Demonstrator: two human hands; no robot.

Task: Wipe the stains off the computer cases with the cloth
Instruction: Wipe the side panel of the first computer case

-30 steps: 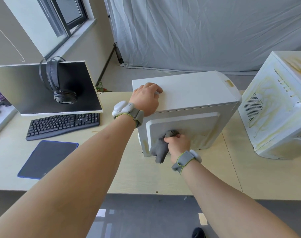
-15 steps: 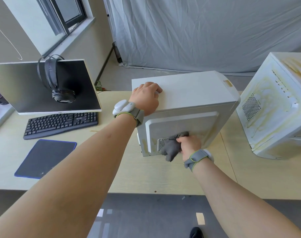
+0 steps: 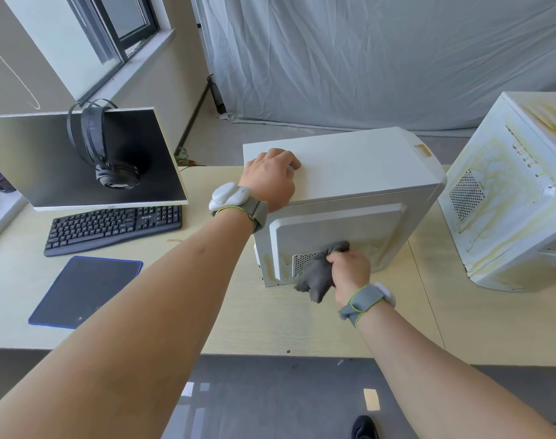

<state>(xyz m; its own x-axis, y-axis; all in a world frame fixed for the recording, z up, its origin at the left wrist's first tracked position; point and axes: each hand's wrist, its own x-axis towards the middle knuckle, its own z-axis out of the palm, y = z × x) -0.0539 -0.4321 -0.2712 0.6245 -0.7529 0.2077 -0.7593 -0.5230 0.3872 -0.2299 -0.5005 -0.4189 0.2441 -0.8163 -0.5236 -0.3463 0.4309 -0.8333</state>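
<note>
A white computer case (image 3: 359, 172) stands on the wooden desk (image 3: 270, 318) in the middle. Faint yellow stains show on its near side panel, at the lower left and to the right. My left hand (image 3: 270, 179) rests on the case's top near its left edge, fingers curled down onto it. My right hand (image 3: 349, 269) grips a bunched grey cloth (image 3: 318, 274) and presses it on the lower part of the side panel, over a small vent grille. A second white case (image 3: 508, 198), heavily streaked with yellow stains, stands tilted at the right.
A monitor (image 3: 80, 160) with black headphones (image 3: 105, 147) hung over it stands at the left, with a black keyboard (image 3: 112, 226) and a dark mouse pad (image 3: 86, 291) in front. A grey sheet hangs behind the desk. The desk's front edge is near me.
My right hand with the cloth has moved rightwards along the lower side panel, uncovering the vent grille. My left hand has stayed on the case's top.
</note>
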